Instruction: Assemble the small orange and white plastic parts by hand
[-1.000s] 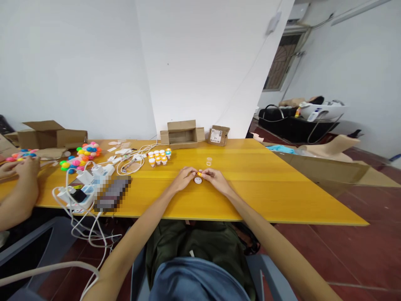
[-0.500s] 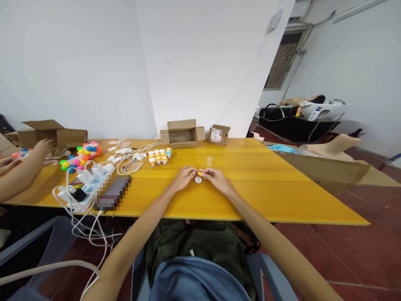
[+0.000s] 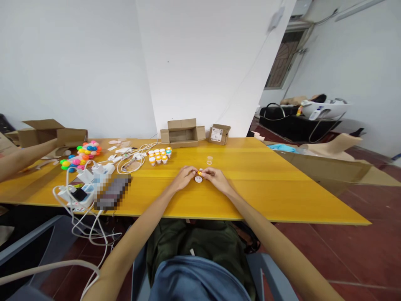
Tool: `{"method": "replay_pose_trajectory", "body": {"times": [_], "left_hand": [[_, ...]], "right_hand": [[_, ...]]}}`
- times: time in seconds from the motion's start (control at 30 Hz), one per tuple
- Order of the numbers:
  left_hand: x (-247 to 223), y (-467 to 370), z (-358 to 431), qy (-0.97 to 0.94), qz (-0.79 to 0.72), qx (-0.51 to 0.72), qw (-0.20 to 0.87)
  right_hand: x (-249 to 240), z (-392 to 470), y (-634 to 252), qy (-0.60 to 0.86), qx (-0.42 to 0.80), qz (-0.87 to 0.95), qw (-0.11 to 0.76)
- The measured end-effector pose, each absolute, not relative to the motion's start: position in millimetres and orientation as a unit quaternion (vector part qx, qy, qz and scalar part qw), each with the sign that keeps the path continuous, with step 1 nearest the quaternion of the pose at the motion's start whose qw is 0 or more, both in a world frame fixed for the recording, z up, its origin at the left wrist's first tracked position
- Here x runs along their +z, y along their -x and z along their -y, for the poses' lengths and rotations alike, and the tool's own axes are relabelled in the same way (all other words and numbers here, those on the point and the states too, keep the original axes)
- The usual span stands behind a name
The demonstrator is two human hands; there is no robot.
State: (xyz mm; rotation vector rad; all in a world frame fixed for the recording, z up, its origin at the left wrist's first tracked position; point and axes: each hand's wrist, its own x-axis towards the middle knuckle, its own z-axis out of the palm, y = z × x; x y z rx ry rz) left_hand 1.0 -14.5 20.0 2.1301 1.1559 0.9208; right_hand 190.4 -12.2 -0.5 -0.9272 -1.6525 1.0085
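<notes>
My left hand point(image 3: 184, 178) and my right hand point(image 3: 216, 179) meet over the table, fingertips closed on a small orange piece point(image 3: 199, 173) between them. Its exact kind is too small to make out. Just below the fingertips is a round white disc point(image 3: 198, 179); whether it is joined to the orange piece I cannot tell. A small clear plastic cup point(image 3: 209, 160) stands a little beyond my right hand. Farther left, several small white containers with orange bands point(image 3: 158, 159) are grouped closely, one of them with a blue band point(image 3: 168, 152).
Open cardboard box point(image 3: 181, 136) and a smaller labelled box point(image 3: 219, 134) stand by the wall. Left are colourful ball clusters point(image 3: 89, 149), white cables point(image 3: 134, 167), a power strip point(image 3: 103, 175) and a pixelated dark object point(image 3: 113, 193). A co-worker's arm point(image 3: 28, 155) reaches in from the left.
The co-worker's arm has shifted farther towards the box at the left, and the colourful balls near their hands are out of sight. My own hands have barely moved.
</notes>
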Motion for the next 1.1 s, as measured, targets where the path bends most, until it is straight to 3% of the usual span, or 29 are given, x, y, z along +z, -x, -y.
{"method": "replay_pose_trajectory", "body": {"times": [1.1], "left_hand": [[16.8, -0.9, 12.9, -0.783, -0.436, 0.343, 0.282]], "right_hand": [[8.1, 27.9, -183.2, 0.386, 0.374, 0.710, 0.454]]}}
